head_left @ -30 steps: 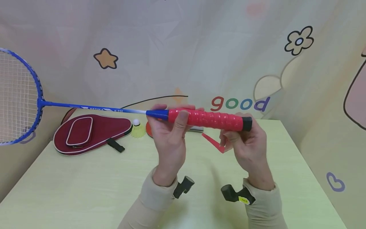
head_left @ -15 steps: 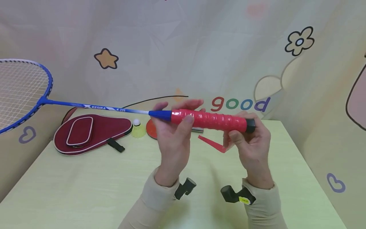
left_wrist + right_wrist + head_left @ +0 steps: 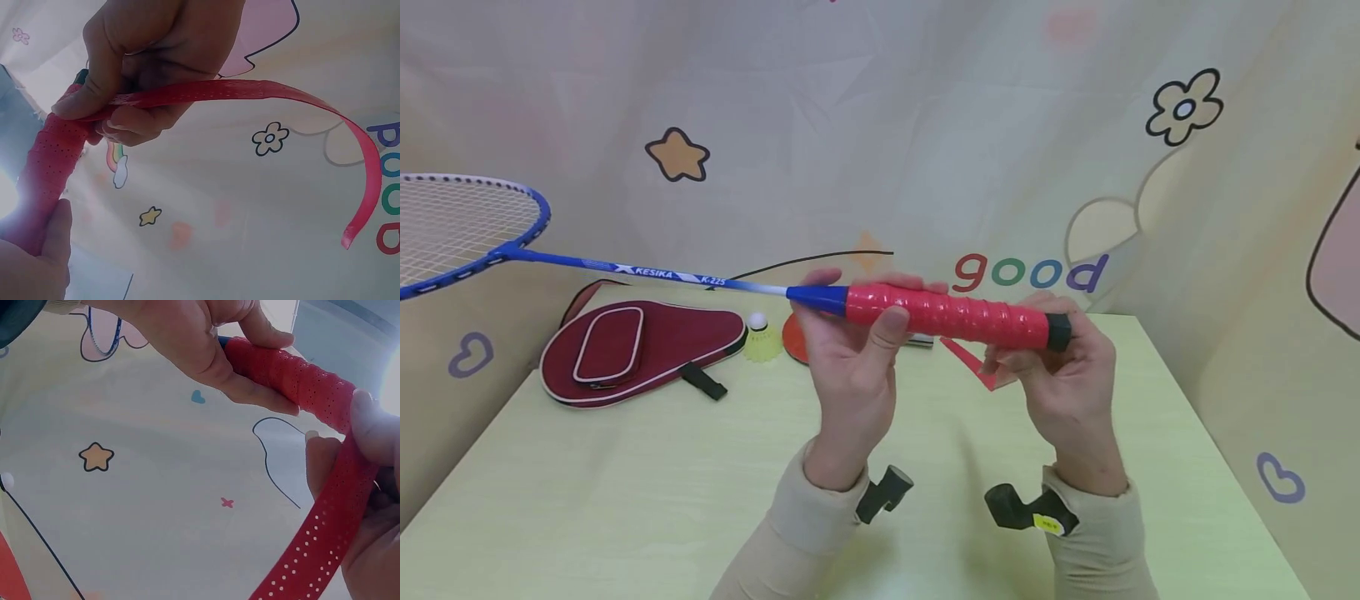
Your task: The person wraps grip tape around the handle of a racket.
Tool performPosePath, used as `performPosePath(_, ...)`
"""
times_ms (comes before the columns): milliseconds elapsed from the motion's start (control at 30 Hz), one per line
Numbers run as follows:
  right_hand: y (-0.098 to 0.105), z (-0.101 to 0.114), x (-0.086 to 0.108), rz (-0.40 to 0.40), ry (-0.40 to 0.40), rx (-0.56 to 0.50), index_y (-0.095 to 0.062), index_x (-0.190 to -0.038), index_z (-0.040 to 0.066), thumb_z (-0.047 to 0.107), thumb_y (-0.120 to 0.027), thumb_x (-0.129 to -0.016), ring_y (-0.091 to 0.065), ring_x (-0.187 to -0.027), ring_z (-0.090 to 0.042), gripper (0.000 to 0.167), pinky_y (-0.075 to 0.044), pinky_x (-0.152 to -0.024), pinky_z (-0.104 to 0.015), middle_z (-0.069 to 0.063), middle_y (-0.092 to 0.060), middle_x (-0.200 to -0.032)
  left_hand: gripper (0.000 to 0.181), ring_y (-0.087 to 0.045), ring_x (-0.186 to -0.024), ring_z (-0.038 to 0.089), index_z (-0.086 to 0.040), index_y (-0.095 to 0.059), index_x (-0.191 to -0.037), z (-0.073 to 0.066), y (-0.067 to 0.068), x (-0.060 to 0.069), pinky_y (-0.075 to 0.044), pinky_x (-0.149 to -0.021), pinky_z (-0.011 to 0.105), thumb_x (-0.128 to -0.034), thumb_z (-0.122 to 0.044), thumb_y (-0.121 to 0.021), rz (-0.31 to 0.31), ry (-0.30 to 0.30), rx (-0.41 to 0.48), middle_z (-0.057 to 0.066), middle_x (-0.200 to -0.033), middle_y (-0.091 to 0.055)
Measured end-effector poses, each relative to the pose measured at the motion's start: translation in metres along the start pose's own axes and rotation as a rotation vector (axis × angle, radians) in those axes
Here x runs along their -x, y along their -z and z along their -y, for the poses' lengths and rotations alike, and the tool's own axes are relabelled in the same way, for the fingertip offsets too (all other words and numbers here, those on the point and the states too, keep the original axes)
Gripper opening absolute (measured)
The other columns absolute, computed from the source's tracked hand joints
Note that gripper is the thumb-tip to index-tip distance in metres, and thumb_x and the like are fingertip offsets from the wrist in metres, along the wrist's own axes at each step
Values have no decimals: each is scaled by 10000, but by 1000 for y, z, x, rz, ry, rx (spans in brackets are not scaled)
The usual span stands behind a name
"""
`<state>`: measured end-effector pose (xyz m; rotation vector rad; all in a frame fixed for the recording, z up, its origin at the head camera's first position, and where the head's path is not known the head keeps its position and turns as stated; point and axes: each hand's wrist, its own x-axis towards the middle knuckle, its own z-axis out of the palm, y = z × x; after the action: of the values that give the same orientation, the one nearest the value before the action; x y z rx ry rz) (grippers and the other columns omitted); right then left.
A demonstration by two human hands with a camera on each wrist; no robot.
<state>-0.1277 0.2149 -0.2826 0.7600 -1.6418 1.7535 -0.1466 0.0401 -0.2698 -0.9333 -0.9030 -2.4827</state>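
Note:
A blue badminton racket (image 3: 662, 275) is held up level across the head view, its strung head cut off at the left edge. Perforated red grip tape (image 3: 958, 315) winds round its handle in overlapping turns. My left hand (image 3: 853, 367) grips the handle near the blue cone, thumb in front. At the black butt cap (image 3: 1059, 332), my right hand (image 3: 1067, 375) pinches the tape against the handle; some of its fingers are hidden behind. The tape's loose end (image 3: 970, 362) hangs below the handle, and in the left wrist view this strip (image 3: 269, 89) curves away from the right hand.
On the pale table (image 3: 700, 500) lies a dark red racket case (image 3: 662, 350) with a black strap. Beside it stands a yellow shuttlecock (image 3: 763, 340). An orange-red round thing (image 3: 795, 339) is partly hidden behind the left hand. A printed cloth (image 3: 925, 150) hangs behind.
The racket has rolled about its shaft, so its head shows flatter and its shaft lettering faces me more. Both hands have shifted slightly right and keep their hold. The loose tape end has swung.

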Motion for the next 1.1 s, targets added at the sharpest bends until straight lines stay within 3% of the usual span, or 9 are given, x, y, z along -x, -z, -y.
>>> performPosePath(167,-4,-2,0,-55,64,62,-522,-964,-183,-213,-522,-797,-663,-620,-190,169,-572,-590,-251,-107,-651,-782,596,-683,-931,322,-126,-252,-1261,0,-3,1,-520,-888,505,-885,-185,-711,-40,3,-14,132,-1048,-625)
performPosePath(267,-6,-1,1,-88,58,71,-548,-948,-176,-158,-576,-841,-653,-592,-169,112,-564,-567,-237,-97,-650,-731,621,-664,-956,300,-131,-253,-1260,0,-3,2,-534,-874,479,-871,-221,-728,-82,23,-31,125,-1055,-614)
performPosePath(467,-10,-1,2,-60,25,27,-558,-1095,-163,182,-757,-847,-654,-623,-176,469,-578,-612,-257,-116,-655,-791,667,-571,-1024,250,-150,-255,-1246,-1,-1,2,-572,-821,394,-832,-323,-748,-189,88,-47,82,-1055,-519)
performPosePath(567,-11,-1,2,-57,16,14,-561,-1103,-151,224,-758,-846,-650,-619,-180,496,-576,-606,-254,-114,-657,-798,705,-544,-1042,252,-150,-253,-1256,-2,1,1,-571,-826,393,-811,-345,-765,-214,92,-70,74,-1046,-494)
performPosePath(667,-12,-1,3,-58,23,18,-563,-1030,-152,210,-749,-863,-628,-590,-170,439,-564,-577,-238,-117,-638,-743,714,-560,-1043,255,-157,-256,-1269,-2,1,1,-554,-872,404,-812,-340,-773,-194,77,-76,81,-1057,-520)
performPosePath(900,-9,-1,6,-97,-37,45,-605,-1025,-83,188,-725,-891,-620,-585,-156,326,-556,-584,-223,-98,-628,-735,658,-642,-1041,355,-174,-218,-1326,1,1,-2,-467,-963,548,-892,-96,-706,-4,5,77,153,-1147,-592)
performPosePath(1000,-7,0,5,-61,-52,16,-604,-1041,-89,153,-736,-877,-620,-580,-165,321,-558,-575,-232,-100,-635,-753,641,-665,-1001,355,-162,-217,-1339,0,2,-1,-471,-954,547,-906,-94,-685,2,8,35,144,-1119,-599)
performPosePath(1100,-5,-1,4,-2,-46,-2,-582,-1058,-117,115,-741,-866,-621,-579,-175,341,-557,-564,-239,-99,-637,-771,625,-669,-984,353,-148,-237,-1326,-1,3,0,-482,-937,543,-899,-125,-693,-32,13,-9,149,-1094,-601)
